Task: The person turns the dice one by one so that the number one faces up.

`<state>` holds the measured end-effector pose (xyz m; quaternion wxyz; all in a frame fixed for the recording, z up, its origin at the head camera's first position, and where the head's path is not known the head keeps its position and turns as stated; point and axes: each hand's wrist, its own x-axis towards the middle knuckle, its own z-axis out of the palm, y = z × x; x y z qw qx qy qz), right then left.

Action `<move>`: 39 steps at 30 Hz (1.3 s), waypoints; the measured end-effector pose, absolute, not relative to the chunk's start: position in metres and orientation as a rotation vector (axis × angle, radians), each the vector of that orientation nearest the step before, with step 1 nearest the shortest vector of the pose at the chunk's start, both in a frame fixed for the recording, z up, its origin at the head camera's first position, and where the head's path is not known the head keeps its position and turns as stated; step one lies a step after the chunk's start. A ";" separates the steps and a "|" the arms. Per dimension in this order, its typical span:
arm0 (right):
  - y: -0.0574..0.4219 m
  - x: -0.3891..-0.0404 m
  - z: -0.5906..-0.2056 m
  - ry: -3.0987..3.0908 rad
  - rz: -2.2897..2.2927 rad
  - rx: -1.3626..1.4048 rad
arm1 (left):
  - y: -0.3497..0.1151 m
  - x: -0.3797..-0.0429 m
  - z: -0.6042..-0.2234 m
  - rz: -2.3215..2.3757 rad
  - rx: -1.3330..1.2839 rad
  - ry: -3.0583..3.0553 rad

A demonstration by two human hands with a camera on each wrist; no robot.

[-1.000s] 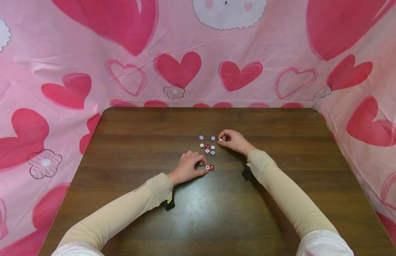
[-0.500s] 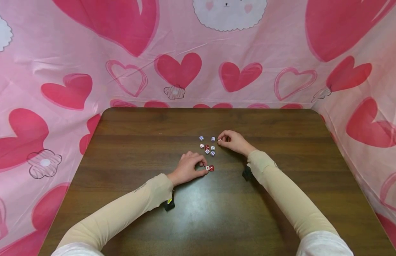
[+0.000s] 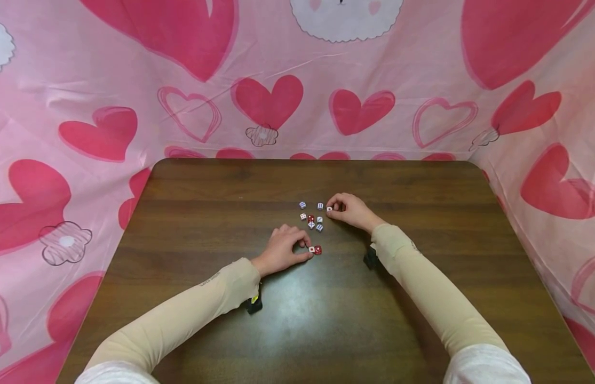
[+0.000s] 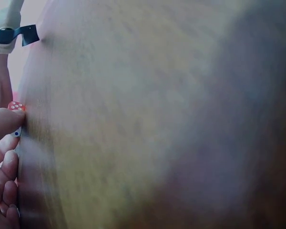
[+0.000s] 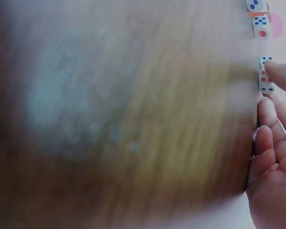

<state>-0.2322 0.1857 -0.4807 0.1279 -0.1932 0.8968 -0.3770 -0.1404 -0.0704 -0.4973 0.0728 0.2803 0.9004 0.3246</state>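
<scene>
My left hand (image 3: pixel 286 249) pinches a white die (image 3: pixel 311 249) between thumb and forefinger, near the middle of the table. Pressed up beside that one is a red die (image 3: pixel 318 249), whose pips show above the thumb in the left wrist view. Farther back, my right hand (image 3: pixel 352 212) holds another white die (image 3: pixel 329 209) at its fingertips, a single pip facing up. The right wrist view has the thumb partly covering this die (image 5: pixel 266 86). Just left of the right hand lies a loose white die (image 3: pixel 320 206) with dark pips.
Several more dice lie between the hands, among them a red die (image 3: pixel 311 218) touching white ones and a white die (image 3: pixel 302 205) at the back left. All rest on a brown wooden table (image 3: pixel 220 213). A pink heart-patterned cloth (image 3: pixel 316 64) hangs around its back and sides.
The die in my right fingers has turned, now showing a single pip on top, and has shifted slightly left. My left hand and the other dice keep their places.
</scene>
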 end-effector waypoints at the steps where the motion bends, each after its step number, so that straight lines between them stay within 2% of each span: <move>1: 0.186 -0.232 -0.481 2.613 -1.093 -0.566 | -0.070 -0.141 -0.497 0.974 0.839 2.702; 39: 0.190 -0.234 -0.488 2.605 -1.114 -0.563 | -0.070 -0.140 -0.495 0.990 0.833 2.689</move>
